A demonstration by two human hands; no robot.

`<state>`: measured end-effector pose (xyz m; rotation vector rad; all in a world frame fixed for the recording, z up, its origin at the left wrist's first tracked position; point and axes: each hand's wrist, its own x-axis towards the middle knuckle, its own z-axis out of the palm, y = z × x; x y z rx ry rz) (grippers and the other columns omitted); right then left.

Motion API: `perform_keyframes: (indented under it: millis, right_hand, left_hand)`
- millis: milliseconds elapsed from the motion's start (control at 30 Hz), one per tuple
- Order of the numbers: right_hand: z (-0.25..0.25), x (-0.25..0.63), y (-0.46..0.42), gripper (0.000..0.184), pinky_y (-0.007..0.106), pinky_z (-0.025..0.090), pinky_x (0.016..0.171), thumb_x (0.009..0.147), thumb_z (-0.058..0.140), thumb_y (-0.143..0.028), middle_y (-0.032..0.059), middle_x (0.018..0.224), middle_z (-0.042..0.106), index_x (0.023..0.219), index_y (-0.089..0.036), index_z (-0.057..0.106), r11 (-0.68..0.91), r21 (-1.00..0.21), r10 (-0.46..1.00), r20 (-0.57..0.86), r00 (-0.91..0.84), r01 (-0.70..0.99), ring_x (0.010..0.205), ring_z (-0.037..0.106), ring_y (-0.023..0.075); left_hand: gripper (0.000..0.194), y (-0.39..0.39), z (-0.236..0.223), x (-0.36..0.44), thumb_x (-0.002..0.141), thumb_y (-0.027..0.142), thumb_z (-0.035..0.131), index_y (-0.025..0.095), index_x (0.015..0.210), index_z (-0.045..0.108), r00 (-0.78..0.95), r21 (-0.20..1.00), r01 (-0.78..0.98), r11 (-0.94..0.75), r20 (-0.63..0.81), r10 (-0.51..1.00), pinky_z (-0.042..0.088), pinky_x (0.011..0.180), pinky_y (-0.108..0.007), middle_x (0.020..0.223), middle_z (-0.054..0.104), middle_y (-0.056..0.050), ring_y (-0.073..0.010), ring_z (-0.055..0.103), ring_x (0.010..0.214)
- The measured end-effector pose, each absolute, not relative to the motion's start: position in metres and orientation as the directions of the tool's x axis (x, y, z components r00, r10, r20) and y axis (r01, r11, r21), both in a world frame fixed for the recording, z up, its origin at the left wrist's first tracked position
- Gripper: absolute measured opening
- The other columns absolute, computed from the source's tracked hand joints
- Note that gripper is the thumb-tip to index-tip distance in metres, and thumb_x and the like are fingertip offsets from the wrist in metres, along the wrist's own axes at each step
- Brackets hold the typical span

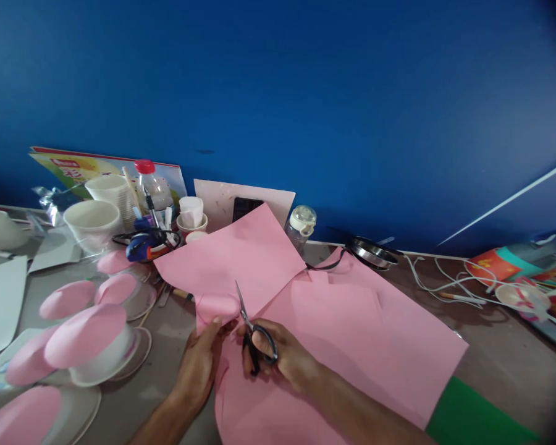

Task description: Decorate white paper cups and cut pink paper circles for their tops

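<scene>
Our right hand (pixel 285 358) grips the scissors (pixel 247 320) by their handles. Just left of the scissors, our left hand (pixel 200 361) pinches pink paper (pixel 217 305), which curls just beyond the thumb. Larger pink sheets (pixel 333 364) spread right of the scissors.

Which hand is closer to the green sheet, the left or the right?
Right. The right hand, gripping black-handled scissors, is left of the green sheet; the left hand, holding curled pink paper, is farther left.
</scene>
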<state>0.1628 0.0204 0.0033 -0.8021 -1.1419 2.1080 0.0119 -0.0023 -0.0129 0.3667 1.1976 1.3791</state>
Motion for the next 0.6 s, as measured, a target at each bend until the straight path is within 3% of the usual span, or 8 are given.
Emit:
perform_keyframes:
  millis: [233, 467, 600]
  right_hand:
    - [0.002, 0.164, 0.02, 0.055, 0.019, 0.029, 0.038, 0.078, 0.064, -0.06, 0.0019, 0.057, 0.064, 0.101, -0.01, 0.058, -0.484, -0.836, 0.727, -0.22, -0.65, -0.258, 0.038, 0.042, 0.0064]
    - [0.003, 0.161, 0.02, 0.059, 0.02, 0.029, 0.039, 0.072, 0.067, -0.064, -0.0007, 0.052, 0.061, 0.097, -0.011, 0.058, -0.438, -0.881, 0.745, -0.246, -0.621, -0.177, 0.038, 0.044, 0.0069]
    - [0.003, 0.158, 0.019, 0.06, 0.021, 0.032, 0.041, 0.068, 0.069, -0.065, -0.0043, 0.05, 0.056, 0.095, -0.013, 0.055, -0.416, -0.905, 0.732, -0.275, -0.623, -0.088, 0.039, 0.044, 0.0074]
  left_hand:
    - [0.034, 0.002, -0.005, 0.013, 0.056, 0.04, 0.078, 0.012, 0.073, 0.069, -0.195, 0.696, -0.681, 0.227, -0.472, 0.86, 0.05, 0.085, -0.039, 0.074, 0.072, -0.007, -0.0266, 0.067, 0.083]
    - [0.034, -0.007, -0.008, 0.014, 0.058, 0.039, 0.08, 0.013, 0.077, 0.068, -0.218, 0.775, -0.568, 0.277, -0.467, 0.857, 0.053, 0.069, -0.034, 0.069, 0.073, -0.005, -0.0243, 0.068, 0.071]
    - [0.042, -0.01, -0.012, 0.013, 0.06, 0.041, 0.081, 0.014, 0.088, 0.066, -0.269, 0.839, -0.482, 0.252, -0.415, 0.869, 0.053, 0.069, -0.033, 0.078, 0.074, -0.006, -0.0236, 0.069, 0.074]
